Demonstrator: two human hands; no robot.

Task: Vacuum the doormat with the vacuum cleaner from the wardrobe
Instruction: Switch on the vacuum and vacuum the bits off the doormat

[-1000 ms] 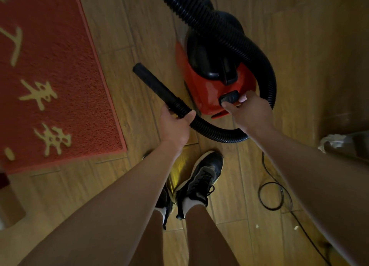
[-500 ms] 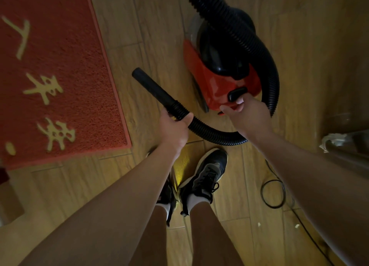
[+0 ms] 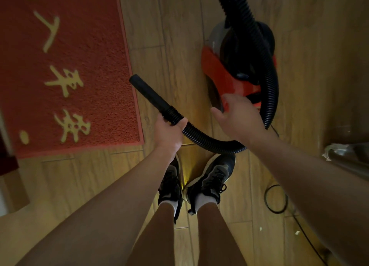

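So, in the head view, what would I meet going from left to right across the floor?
Red doormat → black hose nozzle → left hand gripping it → red vacuum cleaner → pale crumpled thing at the right edge.

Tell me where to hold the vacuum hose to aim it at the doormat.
Grip the ribbed cuff where the rigid nozzle meets the corrugated hose, from the near side, as the left hand does; that stiff end should steer, while hose flexes.

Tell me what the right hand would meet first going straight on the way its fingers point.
The red body of the vacuum cleaner, just ahead of the right hand; whether it already touches is unclear.
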